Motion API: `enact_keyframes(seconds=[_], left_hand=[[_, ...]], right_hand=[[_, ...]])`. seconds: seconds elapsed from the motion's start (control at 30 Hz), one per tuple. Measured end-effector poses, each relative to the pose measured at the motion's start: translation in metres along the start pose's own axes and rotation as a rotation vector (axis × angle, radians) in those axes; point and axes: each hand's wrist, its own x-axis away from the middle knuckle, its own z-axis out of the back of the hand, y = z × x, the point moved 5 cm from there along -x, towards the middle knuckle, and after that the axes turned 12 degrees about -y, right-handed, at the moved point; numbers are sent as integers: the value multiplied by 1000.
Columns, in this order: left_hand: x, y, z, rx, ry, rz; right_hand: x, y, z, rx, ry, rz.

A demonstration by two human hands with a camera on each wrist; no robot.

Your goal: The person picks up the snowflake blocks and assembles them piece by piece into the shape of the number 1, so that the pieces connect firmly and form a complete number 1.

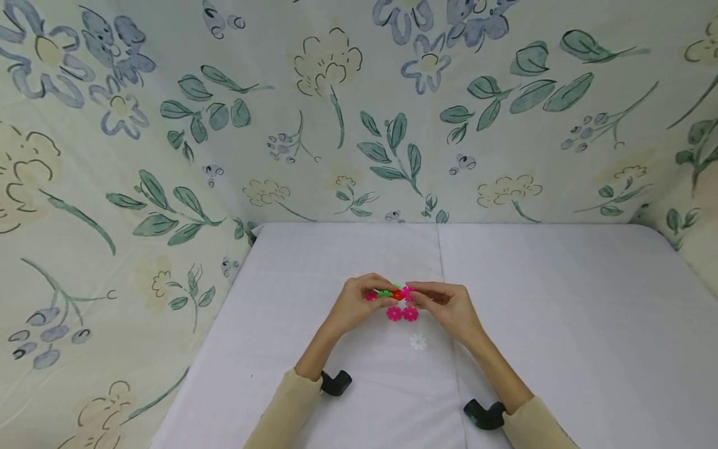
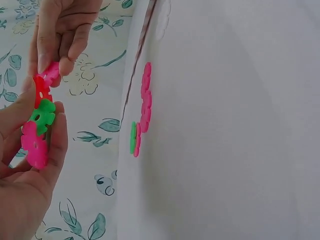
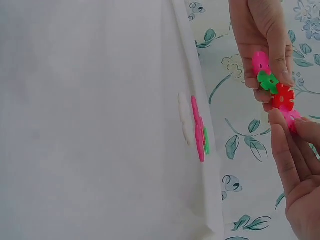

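The biggest thing is the flowered cloth (image 1: pixel 392 168), behind and around the white table (image 1: pixel 561 324). Above the table, a person's two hands meet. Taking the short row of flower-shaped pieces between them as the clock's centre, the left hand (image 1: pixel 359 307) is at nine o'clock and the right hand (image 1: pixel 451 310) at three. The left thumb and fingers pinch the row around its green piece (image 2: pixel 44 114) and the pink end piece (image 2: pixel 34 145). The right thumb and fingertips pinch the other pink piece (image 3: pixel 289 117), against the red piece (image 3: pixel 283 97).

So, four pieces are in line, and I judge the joining as partly done; whether the last joint is fully pushed in, I cannot tell. Still loose on the table are pink pieces (image 1: pixel 394 313) at six o'clock, a white piece (image 1: pixel 418 342) at five, and, in the right wrist view, a loose green piece (image 3: pixel 207 141) just beside the pinks, toward their five o'clock. Their exact number is unclear.
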Motion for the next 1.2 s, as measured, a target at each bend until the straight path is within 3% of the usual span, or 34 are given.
enact_keyframes(seconds=[0.3, 0.57, 0.83, 1.2], left_hand=[[3, 0, -3, -73, -3, -66], [1, 11, -10, -120, 28, -169], [-2, 11, -12, -149, 44, -172], [-2, 11, -10, -95, 24, -147]], right_hand=[[1, 4, 2, -139, -3, -56], [1, 3, 0, -209, 14, -144], [-1, 4, -6, -225, 17, -206], [0, 9, -10, -255, -26, -244]])
